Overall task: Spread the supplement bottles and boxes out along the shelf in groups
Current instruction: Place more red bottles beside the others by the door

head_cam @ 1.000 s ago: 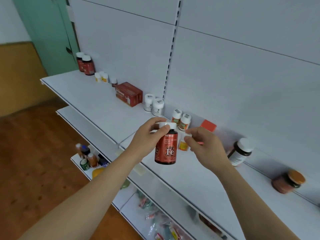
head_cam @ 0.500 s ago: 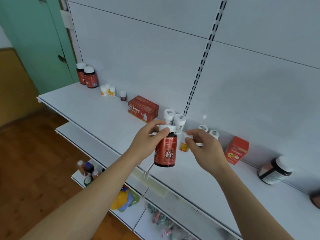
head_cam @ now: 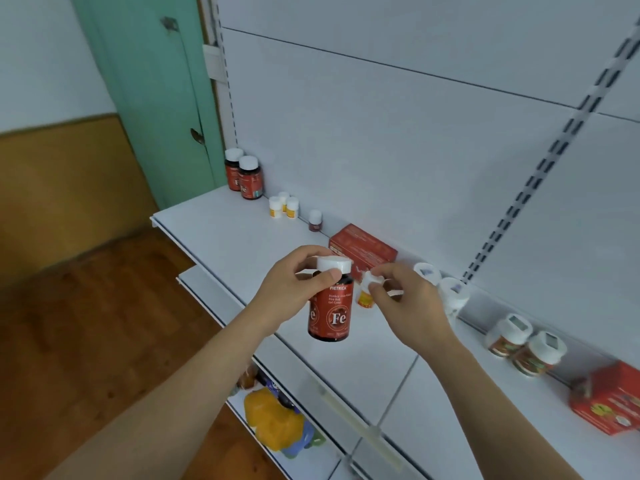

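My left hand [head_cam: 294,292] grips a red Fe bottle [head_cam: 330,311] by its white cap, held above the white shelf [head_cam: 221,237]. My right hand [head_cam: 408,303] pinches a small yellow-labelled bottle [head_cam: 366,295] by its cap, just right of the red one. At the shelf's far left stand two matching red Fe bottles [head_cam: 244,174]. Right of them sit three small yellow bottles [head_cam: 284,206], one small dark-red bottle [head_cam: 315,220] and a red box [head_cam: 362,249]. White bottles [head_cam: 446,289], two red-labelled jars [head_cam: 524,346] and another red box [head_cam: 609,400] follow to the right.
A green door [head_cam: 149,91] stands left of the shelving, with a wood floor [head_cam: 86,323] below. Lower shelves hold a yellow and blue packet [head_cam: 277,422] and other goods. A slotted upright [head_cam: 540,164] runs up the back panel.
The view has swung left along the shelf, so the far-left bottles look nearer and the right-hand items slide away. Both hands still carry their bottles side by side.
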`<state>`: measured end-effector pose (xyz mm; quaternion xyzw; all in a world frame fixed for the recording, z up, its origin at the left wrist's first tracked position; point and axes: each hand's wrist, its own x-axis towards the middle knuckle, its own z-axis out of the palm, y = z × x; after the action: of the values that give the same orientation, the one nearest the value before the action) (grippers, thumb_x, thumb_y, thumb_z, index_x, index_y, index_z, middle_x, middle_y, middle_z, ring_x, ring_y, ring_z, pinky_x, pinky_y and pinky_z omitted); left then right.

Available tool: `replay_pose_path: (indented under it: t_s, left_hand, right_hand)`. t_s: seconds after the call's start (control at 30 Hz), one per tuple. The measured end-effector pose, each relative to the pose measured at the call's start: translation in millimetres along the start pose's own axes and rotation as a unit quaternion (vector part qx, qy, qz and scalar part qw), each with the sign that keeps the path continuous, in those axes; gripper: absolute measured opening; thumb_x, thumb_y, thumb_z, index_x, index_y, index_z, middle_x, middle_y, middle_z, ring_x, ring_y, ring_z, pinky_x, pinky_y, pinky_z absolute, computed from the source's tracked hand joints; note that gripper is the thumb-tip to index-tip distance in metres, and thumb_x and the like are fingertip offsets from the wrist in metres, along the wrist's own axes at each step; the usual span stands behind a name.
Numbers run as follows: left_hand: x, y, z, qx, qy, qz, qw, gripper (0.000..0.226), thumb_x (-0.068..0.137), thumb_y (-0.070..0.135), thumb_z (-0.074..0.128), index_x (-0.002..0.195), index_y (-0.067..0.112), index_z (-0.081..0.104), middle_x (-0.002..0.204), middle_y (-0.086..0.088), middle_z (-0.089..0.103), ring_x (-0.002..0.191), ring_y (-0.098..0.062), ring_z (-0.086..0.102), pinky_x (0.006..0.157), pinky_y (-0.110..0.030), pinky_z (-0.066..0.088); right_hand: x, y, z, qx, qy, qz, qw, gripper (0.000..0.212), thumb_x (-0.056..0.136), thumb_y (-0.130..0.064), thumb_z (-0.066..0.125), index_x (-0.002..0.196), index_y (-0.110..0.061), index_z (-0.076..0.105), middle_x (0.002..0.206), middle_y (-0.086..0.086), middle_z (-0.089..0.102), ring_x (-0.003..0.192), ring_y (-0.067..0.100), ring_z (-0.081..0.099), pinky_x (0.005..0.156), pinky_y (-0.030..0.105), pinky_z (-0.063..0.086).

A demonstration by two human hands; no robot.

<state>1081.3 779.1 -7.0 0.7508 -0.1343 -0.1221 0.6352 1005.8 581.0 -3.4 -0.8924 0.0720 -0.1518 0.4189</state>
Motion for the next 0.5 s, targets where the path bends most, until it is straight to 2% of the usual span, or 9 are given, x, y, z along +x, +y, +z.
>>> replay_pose_path:
  t_s: [0.07,0.13,0.2,0.27,0.33,0.43,0.5]
  left_hand:
    - [15.8,-5.9,-25.3,0.002,0.002,-0.001,1.000,0.033,0.083,0.038,0.075,0.113,0.040,0.062,0.114,0.015,0.066,0.104,-0.011,0.065,0.088,-0.034,0.057]
    - [33.2,-12.5,-54.2,-0.001,0.004,0.003,1.000,0.032,0.083,0.038,0.076,0.111,0.041,0.062,0.114,0.014,0.066,0.103,-0.011,0.066,0.088,-0.034,0.057]
    - [51.8,-20.7,-87.1,-0.008,0.003,0.009,1.000,0.031,0.083,0.038,0.076,0.110,0.042,0.062,0.114,0.014,0.065,0.102,-0.012,0.067,0.085,-0.031,0.057]
    - [68.9,-27.0,-121.8,-0.009,0.001,0.013,1.000,0.031,0.083,0.037,0.076,0.111,0.040,0.062,0.115,0.014,0.063,0.100,-0.013,0.067,0.082,-0.029,0.056]
    - [86.6,-31.7,-156.6,-0.008,-0.001,0.017,1.000,0.032,0.084,0.036,0.076,0.112,0.038,0.061,0.115,0.015,0.062,0.100,-0.014,0.067,0.084,-0.029,0.055]
    - [113.6,-36.7,-204.0,-0.001,-0.013,0.015,1.000,0.033,0.084,0.035,0.076,0.113,0.037,0.062,0.115,0.017,0.062,0.103,-0.014,0.066,0.090,-0.033,0.055]
    - [131.5,-38.1,-227.5,0.001,-0.022,0.012,1.000,0.035,0.083,0.036,0.077,0.115,0.038,0.062,0.117,0.018,0.062,0.106,-0.014,0.065,0.091,-0.036,0.055]
  right_hand:
    - [20.4,-10.3,22.5,-0.022,0.001,-0.010,1.000,0.015,0.090,-0.019,0.066,0.103,-0.028,0.066,0.093,-0.020,0.066,0.086,-0.005,0.062,0.069,0.002,0.044]
    - [42.3,-23.1,48.5,-0.046,0.006,-0.019,0.999,0.016,0.090,-0.018,0.067,0.104,-0.025,0.067,0.090,-0.019,0.064,0.081,-0.008,0.061,0.068,-0.001,0.040]
    - [64.7,-35.5,78.7,-0.062,0.014,-0.016,0.998,0.019,0.090,-0.017,0.066,0.107,-0.022,0.067,0.093,-0.014,0.066,0.080,-0.011,0.058,0.068,-0.002,0.039]
    - [84.3,-48.2,110.7,-0.076,0.024,-0.002,0.997,0.022,0.090,-0.017,0.066,0.112,-0.021,0.067,0.101,-0.009,0.067,0.082,-0.004,0.060,0.067,-0.001,0.040]
    - [102.7,-59.9,142.3,-0.096,0.033,-0.004,0.995,0.026,0.091,-0.017,0.065,0.116,-0.019,0.067,0.107,-0.004,0.068,0.084,0.002,0.060,0.071,0.004,0.040]
    - [128.7,-76.4,180.2,-0.120,0.048,0.015,0.991,0.032,0.093,-0.022,0.064,0.124,-0.019,0.064,0.108,0.000,0.070,0.089,0.010,0.060,0.080,0.020,0.043]
    - [147.8,-82.6,198.3,-0.140,0.056,0.040,0.988,0.031,0.094,-0.022,0.062,0.125,-0.019,0.064,0.111,0.000,0.069,0.095,0.015,0.062,0.082,0.021,0.041]
